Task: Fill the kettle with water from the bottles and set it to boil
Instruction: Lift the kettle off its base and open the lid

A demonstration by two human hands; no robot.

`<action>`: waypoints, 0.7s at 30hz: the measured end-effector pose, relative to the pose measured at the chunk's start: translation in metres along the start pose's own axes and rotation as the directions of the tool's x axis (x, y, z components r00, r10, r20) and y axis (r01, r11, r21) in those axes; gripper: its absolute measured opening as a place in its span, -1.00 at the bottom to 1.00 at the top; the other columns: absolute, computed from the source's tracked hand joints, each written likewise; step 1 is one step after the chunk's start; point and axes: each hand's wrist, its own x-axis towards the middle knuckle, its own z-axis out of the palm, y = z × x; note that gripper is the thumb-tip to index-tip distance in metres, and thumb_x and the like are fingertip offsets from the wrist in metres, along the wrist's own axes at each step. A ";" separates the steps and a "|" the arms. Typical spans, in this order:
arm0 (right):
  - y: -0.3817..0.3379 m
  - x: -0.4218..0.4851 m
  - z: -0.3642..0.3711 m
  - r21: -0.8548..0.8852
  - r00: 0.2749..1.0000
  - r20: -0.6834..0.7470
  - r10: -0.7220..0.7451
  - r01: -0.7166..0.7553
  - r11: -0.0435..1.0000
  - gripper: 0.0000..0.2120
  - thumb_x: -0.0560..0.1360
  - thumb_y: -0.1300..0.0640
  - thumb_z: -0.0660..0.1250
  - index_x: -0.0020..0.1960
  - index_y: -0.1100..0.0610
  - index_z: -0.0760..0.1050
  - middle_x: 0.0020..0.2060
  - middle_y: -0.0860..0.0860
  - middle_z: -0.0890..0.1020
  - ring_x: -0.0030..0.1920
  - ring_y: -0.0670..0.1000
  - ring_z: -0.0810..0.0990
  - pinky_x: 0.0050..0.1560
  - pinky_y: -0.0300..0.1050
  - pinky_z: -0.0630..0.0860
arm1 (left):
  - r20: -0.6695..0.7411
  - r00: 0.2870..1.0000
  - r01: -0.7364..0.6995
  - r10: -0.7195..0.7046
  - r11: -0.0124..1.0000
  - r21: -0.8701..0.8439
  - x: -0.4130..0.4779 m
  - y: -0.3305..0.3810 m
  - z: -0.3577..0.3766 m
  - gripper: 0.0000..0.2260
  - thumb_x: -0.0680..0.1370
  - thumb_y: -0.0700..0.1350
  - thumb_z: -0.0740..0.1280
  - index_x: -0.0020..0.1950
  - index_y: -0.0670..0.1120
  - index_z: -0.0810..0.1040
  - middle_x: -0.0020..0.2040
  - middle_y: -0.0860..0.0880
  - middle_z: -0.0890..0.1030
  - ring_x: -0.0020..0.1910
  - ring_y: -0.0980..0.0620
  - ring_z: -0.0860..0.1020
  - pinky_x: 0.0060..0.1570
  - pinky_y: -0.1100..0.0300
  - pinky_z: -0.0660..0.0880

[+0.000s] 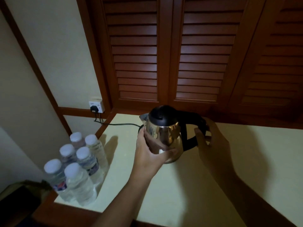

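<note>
A steel kettle [165, 131] with a closed black lid and black handle stands near the back of the cream table [188, 185]. My left hand [149, 151] is wrapped around the kettle's shiny body from the front left. My right hand [211, 140] curls around the black handle on the right. Several clear water bottles [77, 167] with white caps stand grouped at the table's left front corner, all capped. A dark base shows just behind the kettle's left side.
A black cord [121, 124] runs from behind the kettle to a plug in the white wall socket [96, 106] at left. Brown louvred doors [167, 51] rise behind the table. A dark object sits low at the far left.
</note>
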 end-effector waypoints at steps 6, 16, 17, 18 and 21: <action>0.019 -0.048 -0.037 -0.021 0.998 0.065 -0.003 0.004 1.000 -0.62 0.63 0.02 0.28 0.43 -0.11 0.35 0.19 -0.16 0.57 0.12 0.00 0.63 0.07 -0.10 0.58 | 0.027 0.998 0.049 -0.052 0.993 0.106 -0.063 0.000 0.010 0.06 0.30 0.07 0.71 0.61 0.27 0.11 0.53 0.20 0.35 0.48 0.17 0.36 0.23 0.45 0.34; 0.027 -0.064 -0.064 -0.019 0.964 0.266 -0.003 0.009 1.000 -0.61 0.63 0.00 0.26 0.44 -0.03 0.34 0.13 -0.10 0.57 0.10 0.05 0.64 0.09 -0.05 0.54 | 0.027 0.998 0.051 -0.056 0.984 0.173 -0.097 -0.011 0.023 0.05 0.33 0.17 0.68 0.63 0.32 0.08 0.56 0.16 0.35 0.54 0.07 0.39 0.48 -0.04 0.47; 0.024 -0.063 -0.066 -0.006 0.958 0.285 0.013 -0.012 1.000 -0.62 0.63 -0.01 0.25 0.43 -0.03 0.35 0.14 -0.10 0.58 0.16 0.04 0.62 0.13 -0.05 0.52 | 0.029 0.998 0.047 -0.053 0.982 0.184 -0.099 -0.011 0.023 0.06 0.34 0.20 0.66 0.64 0.34 0.04 0.59 0.17 0.32 0.56 0.07 0.36 0.50 -0.08 0.45; 0.021 -0.061 -0.068 0.004 0.958 0.287 0.021 -0.024 1.000 -0.61 0.63 -0.03 0.23 0.43 -0.02 0.38 0.18 -0.07 0.59 0.22 0.04 0.59 0.19 -0.04 0.49 | 0.032 0.998 0.038 -0.045 0.981 0.193 -0.101 -0.012 0.022 0.05 0.36 0.19 0.66 0.64 0.35 0.03 0.59 0.19 0.31 0.57 0.08 0.35 0.50 -0.07 0.44; 0.004 -0.048 -0.070 -0.045 0.972 0.229 -0.061 0.073 0.996 -0.55 0.62 -0.06 0.24 0.47 0.06 0.39 0.34 0.00 0.55 0.35 0.04 0.50 0.30 -0.09 0.38 | 0.035 0.999 0.032 -0.041 0.978 0.208 -0.104 -0.013 0.021 -0.01 0.41 0.10 0.65 0.64 0.32 0.06 0.55 0.27 0.35 0.53 0.16 0.38 0.46 0.16 0.44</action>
